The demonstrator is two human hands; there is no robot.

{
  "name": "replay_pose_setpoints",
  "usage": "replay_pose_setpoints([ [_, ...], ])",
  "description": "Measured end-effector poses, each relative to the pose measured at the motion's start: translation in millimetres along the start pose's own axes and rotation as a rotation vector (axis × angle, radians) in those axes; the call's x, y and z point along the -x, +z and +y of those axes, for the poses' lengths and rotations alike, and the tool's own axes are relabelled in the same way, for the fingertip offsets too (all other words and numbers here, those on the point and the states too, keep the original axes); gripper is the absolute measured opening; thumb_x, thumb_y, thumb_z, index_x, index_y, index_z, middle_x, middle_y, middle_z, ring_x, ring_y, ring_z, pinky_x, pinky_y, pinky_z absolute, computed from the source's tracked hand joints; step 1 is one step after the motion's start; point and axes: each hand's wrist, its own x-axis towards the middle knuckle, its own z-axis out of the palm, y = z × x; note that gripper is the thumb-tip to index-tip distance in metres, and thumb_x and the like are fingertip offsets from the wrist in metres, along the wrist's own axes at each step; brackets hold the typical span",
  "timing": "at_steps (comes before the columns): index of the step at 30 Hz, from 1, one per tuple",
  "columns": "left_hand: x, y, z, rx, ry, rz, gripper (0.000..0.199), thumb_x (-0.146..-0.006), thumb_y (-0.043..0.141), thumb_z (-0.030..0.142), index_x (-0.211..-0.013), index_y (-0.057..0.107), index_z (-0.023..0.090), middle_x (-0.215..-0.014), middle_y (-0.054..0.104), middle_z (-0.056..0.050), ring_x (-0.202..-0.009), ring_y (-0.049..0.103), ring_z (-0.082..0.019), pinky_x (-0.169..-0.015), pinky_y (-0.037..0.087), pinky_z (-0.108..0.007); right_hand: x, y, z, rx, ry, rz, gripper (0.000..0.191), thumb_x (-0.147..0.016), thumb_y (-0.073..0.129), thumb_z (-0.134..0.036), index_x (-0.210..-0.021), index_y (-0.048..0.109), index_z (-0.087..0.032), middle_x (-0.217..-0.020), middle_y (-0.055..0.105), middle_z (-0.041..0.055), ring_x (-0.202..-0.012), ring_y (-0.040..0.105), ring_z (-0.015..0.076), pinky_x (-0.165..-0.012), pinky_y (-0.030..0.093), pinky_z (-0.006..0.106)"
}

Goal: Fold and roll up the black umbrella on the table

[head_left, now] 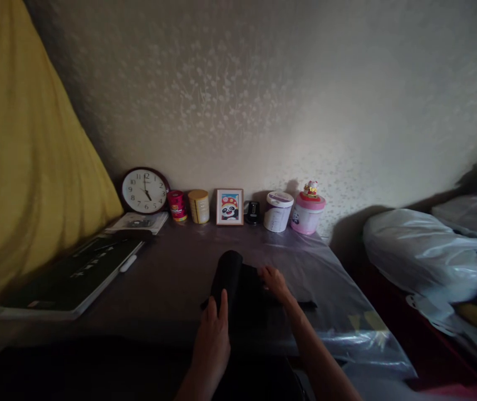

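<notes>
A black cloth point(226, 274), partly folded over into a rounded roll on its left side, lies on the table near its front edge. My left hand point(213, 337) grips the near left side of this roll, with two fingers showing on it and the thumb hidden. At the cloth's right edge, my right hand point(274, 283) has its fingers closed on the fabric. A thin black end of it sticks out to the right past my wrist. Its dark folds are too dim to show what kind of item it is.
Along the wall stand a clock point(144, 190), a red tub point(177, 205), a yellow can point(198, 206), a framed panda picture point(230, 206), a white tub point(279, 211) and a pink tub point(307, 214). A large green book point(75, 273) lies left, by a yellow curtain point(25, 156). White plastic bags point(422, 250) sit right.
</notes>
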Motion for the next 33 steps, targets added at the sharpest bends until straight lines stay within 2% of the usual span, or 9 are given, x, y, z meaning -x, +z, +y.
replay_pose_setpoints([
  [3, 0, -7.4, 1, 0.050, -0.007, -0.039, 0.074, -0.072, 0.035, -0.006, -0.141, 0.014, 0.013, -0.134, 0.038, -0.023, -0.115, 0.050, -0.026, -0.088, 0.044, -0.031, 16, 3, -4, -0.040, 0.007, -0.031, 0.033, -0.089, 0.035, -0.025, -0.081, 0.066, -0.016, -0.069, 0.066, 0.0024, -0.060, 0.061, 0.0125, -0.050, 0.042, 0.019],
  [9, 0, -16.1, -1, 0.162, -0.006, -0.125, 0.077, -0.075, 0.040, 0.001, -0.142, 0.003, 0.015, -0.142, 0.027, -0.024, -0.126, 0.038, -0.028, -0.095, 0.040, -0.036, 34, 11, -18, -0.059, -0.033, 0.020, 0.026, -0.086, 0.046, -0.029, -0.095, 0.065, -0.014, -0.085, 0.069, 0.0077, -0.084, 0.064, 0.0188, -0.071, 0.044, 0.024],
  [12, -1, -19.8, -2, 0.209, -0.031, -0.197, 0.083, -0.073, 0.043, 0.001, -0.142, 0.000, 0.016, -0.145, 0.021, -0.021, -0.130, 0.033, -0.026, -0.097, 0.037, -0.033, 42, 16, -23, -0.070, -0.041, 0.079, 0.031, -0.082, 0.053, -0.031, -0.106, 0.061, -0.013, -0.092, 0.069, 0.0109, -0.091, 0.064, 0.0227, -0.076, 0.045, 0.028],
  [15, -2, -22.5, -2, 0.221, -0.054, -0.234, 0.082, -0.071, 0.039, -0.003, -0.141, -0.001, 0.011, -0.147, 0.019, -0.020, -0.132, 0.030, -0.023, -0.099, 0.035, -0.030, 48, 21, -31, -0.083, -0.069, 0.102, 0.037, -0.080, 0.055, -0.028, -0.112, 0.057, -0.011, -0.099, 0.068, 0.0134, -0.096, 0.063, 0.0248, -0.079, 0.045, 0.030],
  [18, -1, -22.4, -2, 0.212, -0.061, -0.237, 0.080, -0.070, 0.036, -0.005, -0.141, 0.000, 0.007, -0.147, 0.018, -0.021, -0.132, 0.029, -0.023, -0.100, 0.034, -0.031, 50, 23, -45, -0.105, -0.079, 0.106, 0.036, -0.079, 0.055, -0.026, -0.112, 0.058, -0.011, -0.103, 0.067, 0.0143, -0.099, 0.062, 0.0252, -0.081, 0.045, 0.030],
  [25, 0, -17.8, 0, 0.163, -0.054, -0.203, 0.082, -0.064, 0.037, -0.008, -0.140, 0.007, 0.004, -0.145, 0.022, -0.024, -0.131, 0.031, -0.026, -0.099, 0.037, -0.032, 47, 37, -79, -0.222, -0.072, 0.131, 0.036, -0.077, 0.057, -0.027, -0.110, 0.060, -0.013, -0.096, 0.069, 0.0107, -0.093, 0.063, 0.0229, -0.076, 0.046, 0.028],
  [30, 0, -12.2, -6, 0.140, -0.001, -0.163, 0.078, -0.064, 0.034, -0.008, -0.138, 0.012, 0.001, -0.144, 0.024, -0.024, -0.133, 0.028, -0.025, -0.100, 0.037, -0.034, 48, 47, -95, -0.218, -0.060, 0.076, 0.037, -0.078, 0.056, -0.024, -0.113, 0.058, -0.011, -0.093, 0.070, 0.0109, -0.092, 0.064, 0.0221, -0.074, 0.046, 0.027],
  [33, 0, -4.8, -12, 0.154, 0.048, -0.122, 0.072, -0.065, 0.032, -0.008, -0.135, 0.020, 0.000, -0.144, 0.025, -0.023, -0.135, 0.023, -0.024, -0.102, 0.035, -0.035, 50, 49, -102, -0.181, -0.060, 0.032, 0.038, -0.079, 0.056, -0.022, -0.114, 0.058, -0.010, -0.087, 0.070, 0.0106, -0.091, 0.064, 0.0223, -0.071, 0.045, 0.026],
])
